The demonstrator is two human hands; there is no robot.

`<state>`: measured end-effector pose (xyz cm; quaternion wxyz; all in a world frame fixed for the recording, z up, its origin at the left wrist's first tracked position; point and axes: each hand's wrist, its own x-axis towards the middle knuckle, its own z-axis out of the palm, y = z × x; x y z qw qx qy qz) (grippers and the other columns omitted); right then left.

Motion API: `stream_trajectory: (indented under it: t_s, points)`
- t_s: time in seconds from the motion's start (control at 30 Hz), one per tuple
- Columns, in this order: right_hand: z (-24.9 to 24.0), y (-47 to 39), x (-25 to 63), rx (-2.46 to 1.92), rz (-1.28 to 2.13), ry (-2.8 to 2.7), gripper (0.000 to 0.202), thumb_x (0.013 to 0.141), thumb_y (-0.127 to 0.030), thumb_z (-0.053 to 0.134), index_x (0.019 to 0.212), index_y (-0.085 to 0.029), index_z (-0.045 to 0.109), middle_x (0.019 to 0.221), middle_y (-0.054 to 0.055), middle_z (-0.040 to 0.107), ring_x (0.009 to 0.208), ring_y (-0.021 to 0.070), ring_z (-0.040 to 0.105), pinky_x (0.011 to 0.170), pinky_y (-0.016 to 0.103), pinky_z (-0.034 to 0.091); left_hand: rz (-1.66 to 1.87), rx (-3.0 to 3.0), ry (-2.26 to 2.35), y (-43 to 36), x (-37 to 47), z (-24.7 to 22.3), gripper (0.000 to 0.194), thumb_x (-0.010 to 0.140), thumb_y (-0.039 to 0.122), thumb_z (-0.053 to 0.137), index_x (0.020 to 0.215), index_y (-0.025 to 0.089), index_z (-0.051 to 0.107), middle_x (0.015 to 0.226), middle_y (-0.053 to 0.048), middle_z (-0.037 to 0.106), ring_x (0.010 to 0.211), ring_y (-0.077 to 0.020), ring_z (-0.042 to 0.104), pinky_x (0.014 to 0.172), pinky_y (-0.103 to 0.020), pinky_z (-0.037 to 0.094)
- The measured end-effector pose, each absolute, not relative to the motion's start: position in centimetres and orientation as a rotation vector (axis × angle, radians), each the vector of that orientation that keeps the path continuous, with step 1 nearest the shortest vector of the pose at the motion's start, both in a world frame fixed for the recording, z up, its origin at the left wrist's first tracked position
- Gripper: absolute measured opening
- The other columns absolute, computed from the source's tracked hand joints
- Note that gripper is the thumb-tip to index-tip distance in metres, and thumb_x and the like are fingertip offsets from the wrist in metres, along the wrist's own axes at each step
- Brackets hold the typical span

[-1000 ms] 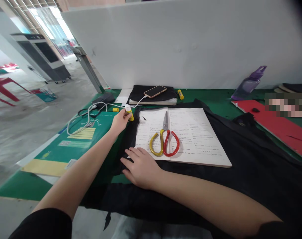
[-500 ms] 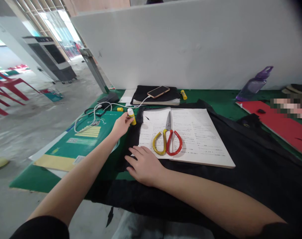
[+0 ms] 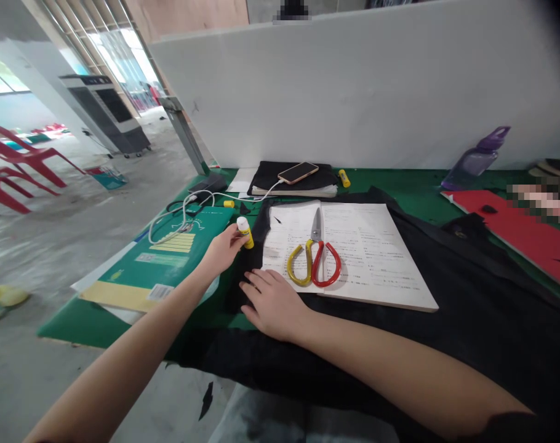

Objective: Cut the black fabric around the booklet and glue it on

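My left hand (image 3: pixel 223 250) grips an uncapped yellow glue stick (image 3: pixel 245 234) with a white tip, held over the left edge of the black cloth (image 3: pixel 474 295). My right hand (image 3: pixel 273 301) lies with its fingers apart on the cloth, its fingertips by the lower left corner of an open book (image 3: pixel 370 246). Scissors (image 3: pixel 316 237) with one yellow and one red handle rest on the book, blades pointing away. A small yellow cap (image 3: pixel 229 203) lies behind the glue stick.
A green book (image 3: pixel 169 258) with a white cable on it is at the left. Behind are a phone (image 3: pixel 298 173) on a black notebook and another glue stick (image 3: pixel 344 178). At the right stand a purple bottle (image 3: pixel 476 160) and a red folder (image 3: pixel 515 231).
My left hand has moved the glue stick slightly nearer to me, down along the cloth's edge. My right hand stays by the book's corner. The whole view has shifted a little.
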<state>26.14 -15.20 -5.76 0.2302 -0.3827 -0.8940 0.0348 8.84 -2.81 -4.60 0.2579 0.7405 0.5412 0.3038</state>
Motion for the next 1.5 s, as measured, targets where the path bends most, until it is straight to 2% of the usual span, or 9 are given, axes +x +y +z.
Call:
stream_trajectory:
  t_s: [0.1,0.27,0.37,0.53,0.9,1.03,1.2,1.5]
  points:
    - [-5.7,-15.3,26.2,-1.072,0.121,-2.457,0.045,0.091,-0.037,0.046,0.124,-0.006,0.053,0.131,0.017,0.054,0.126,0.0261,0.043,0.105,0.041,0.032,0.844,2.002,1.478,-4.1,8.5,-4.6,0.028,0.084,0.04,0.051,0.105,0.022,0.053,0.102,-0.008,0.07,0.091,-0.0216,0.066,0.077,-0.033,0.052]
    - [-5.4,-15.4,26.2,-1.074,0.131,-2.432,0.037,0.089,-0.035,0.051,0.115,-0.009,0.056,0.126,0.017,0.057,0.123,0.0253,0.045,0.107,0.043,0.029,0.868,1.996,1.494,-6.2,7.8,-4.7,0.024,0.084,0.04,0.05,0.101,0.024,0.052,0.103,-0.006,0.07,0.097,-0.0221,0.066,0.083,-0.034,0.051]
    - [-5.1,-15.4,26.2,-1.09,0.146,-2.416,0.035,0.087,-0.033,0.054,0.112,-0.01,0.056,0.118,0.016,0.059,0.115,0.0255,0.048,0.102,0.043,0.035,0.85,2.006,1.517,-7.5,7.5,-4.5,0.021,0.085,0.039,0.05,0.101,0.026,0.051,0.104,-0.005,0.07,0.098,-0.0219,0.065,0.085,-0.035,0.05]
    - [-4.7,-15.5,26.2,-1.146,0.184,-2.394,0.035,0.084,-0.032,0.058,0.111,-0.01,0.055,0.11,0.014,0.059,0.105,0.026,0.052,0.093,0.041,0.041,0.82,2.013,1.554,-9.8,6.8,-4.4,0.022,0.085,0.04,0.049,0.102,0.027,0.051,0.104,-0.005,0.07,0.097,-0.0226,0.066,0.082,-0.033,0.051]
    - [-4.7,-15.7,26.3,-1.133,0.154,-2.413,0.036,0.085,-0.032,0.058,0.112,-0.009,0.054,0.109,0.013,0.058,0.103,0.0255,0.051,0.093,0.041,0.041,0.732,2.1,1.68,-13.7,5.6,-3.9,0.017,0.086,0.042,0.047,0.099,0.031,0.05,0.098,-0.002,0.071,0.092,-0.0257,0.067,0.075,-0.033,0.049]
    - [-4.9,-15.7,26.3,-1.116,0.159,-2.415,0.035,0.085,-0.031,0.057,0.112,-0.009,0.053,0.111,0.014,0.058,0.107,0.0259,0.05,0.095,0.041,0.039,0.696,2.111,1.695,-14.8,5.2,-4.2,0.024,0.087,0.045,0.045,0.104,0.029,0.05,0.103,-0.004,0.07,0.095,-0.0258,0.066,0.076,-0.033,0.049]
    - [-5.0,-15.6,26.3,-1.117,0.173,-2.408,0.033,0.085,-0.03,0.057,0.111,-0.01,0.054,0.11,0.014,0.058,0.109,0.0261,0.05,0.095,0.041,0.039,0.646,2.132,1.664,-16.2,4.5,-4.1,0.036,0.09,0.046,0.041,0.114,0.021,0.05,0.108,-0.008,0.068,0.099,-0.0259,0.064,0.081,-0.034,0.048]
    - [-5.1,-15.7,26.2,-1.121,0.145,-2.406,0.033,0.085,-0.032,0.057,0.11,-0.01,0.054,0.111,0.014,0.058,0.107,0.0264,0.05,0.094,0.041,0.04,0.63,2.173,1.703,-17.8,3.6,-4.3,0.036,0.089,0.045,0.044,0.112,0.019,0.053,0.1,-0.008,0.069,0.089,-0.0245,0.065,0.076,-0.033,0.05]
